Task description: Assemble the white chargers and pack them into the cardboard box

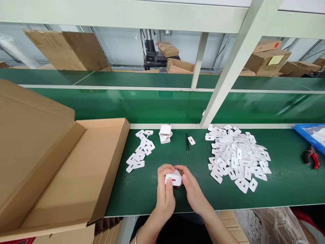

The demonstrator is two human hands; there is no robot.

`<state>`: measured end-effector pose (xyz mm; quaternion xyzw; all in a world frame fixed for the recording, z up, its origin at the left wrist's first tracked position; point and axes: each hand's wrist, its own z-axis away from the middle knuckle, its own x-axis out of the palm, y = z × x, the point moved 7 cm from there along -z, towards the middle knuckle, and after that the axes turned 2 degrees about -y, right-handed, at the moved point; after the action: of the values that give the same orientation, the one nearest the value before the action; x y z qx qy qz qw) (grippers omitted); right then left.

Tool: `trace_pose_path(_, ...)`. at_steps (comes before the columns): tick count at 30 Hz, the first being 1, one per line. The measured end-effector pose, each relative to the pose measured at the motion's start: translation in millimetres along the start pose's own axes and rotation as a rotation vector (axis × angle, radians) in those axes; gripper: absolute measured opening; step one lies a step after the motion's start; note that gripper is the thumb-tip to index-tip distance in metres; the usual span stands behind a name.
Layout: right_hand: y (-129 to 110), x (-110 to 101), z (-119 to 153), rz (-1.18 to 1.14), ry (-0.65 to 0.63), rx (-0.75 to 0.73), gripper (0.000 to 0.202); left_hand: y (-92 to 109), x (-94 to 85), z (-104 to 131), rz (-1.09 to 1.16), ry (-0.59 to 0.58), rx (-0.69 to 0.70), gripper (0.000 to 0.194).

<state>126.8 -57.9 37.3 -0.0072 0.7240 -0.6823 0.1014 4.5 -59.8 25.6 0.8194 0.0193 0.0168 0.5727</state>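
Near the front edge of the green table, a white block-shaped device [173, 178] with a reddish slot is held up. My left hand [165, 189] is closed round its left side, thumb on the front face. My right hand [191, 188] touches its right side with bent fingers, some hidden behind it. Beyond the hands stands a small stack of similar white devices [165, 130]. Black tweezers [187, 143] lie beside a single white plate [191, 140]. Many white slotted plates [238, 157] are heaped on the right, and a smaller group [140, 155] lies on the left.
An open cardboard box [63, 169] takes up the left side. Red-handled pliers [311, 158] and a blue tray [308, 134] are at the far right. A pale metal post [228, 71] rises behind the table [162, 200], beside a green conveyor belt [139, 105].
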Motion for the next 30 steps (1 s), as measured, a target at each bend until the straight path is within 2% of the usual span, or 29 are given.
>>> trace_pose_path(3,5.9,5.9,-1.9,-0.102,-0.003,0.014,0.041,2.9,1.2,-0.3,-0.074,-0.050,0.010,0.027)
trace_pose_path(7,7.9,-5.5,0.1,0.023,0.087,-0.061,0.036,-0.9,-5.9,-9.4,-0.212,-0.158,-0.079,0.045)
trace_pose_path(9,7.3,-10.4,2.0,0.096,0.101,-0.102,0.034,1.1,-5.5,-14.8,-0.230,-0.265,-0.038,0.051)
trace_pose_path(12,7.7,-12.1,3.7,0.110,0.106,-0.144,0.032,3.0,-2.1,-18.8,-0.216,-0.386,0.024,0.048)
trace_pose_path(16,16.0,-7.2,3.2,-0.005,0.108,-0.129,0.037,-0.9,-0.2,-19.1,-0.180,-0.345,0.013,0.044)
trace_pose_path(20,29.8,-4.4,3.2,-0.049,0.124,-0.047,0.037,-7.3,2.7,-17.1,-0.157,-0.285,-0.023,0.039)
trace_pose_path(26,39.0,-11.4,8.3,0.011,0.189,-0.009,0.037,-15.3,7.3,-13.7,-0.125,-0.411,-0.103,0.046)
trace_pose_path(30,44.2,-13.9,8.4,-0.023,0.201,0.000,0.040,-28.8,3.5,-9.5,-0.064,-0.407,-0.227,0.049)
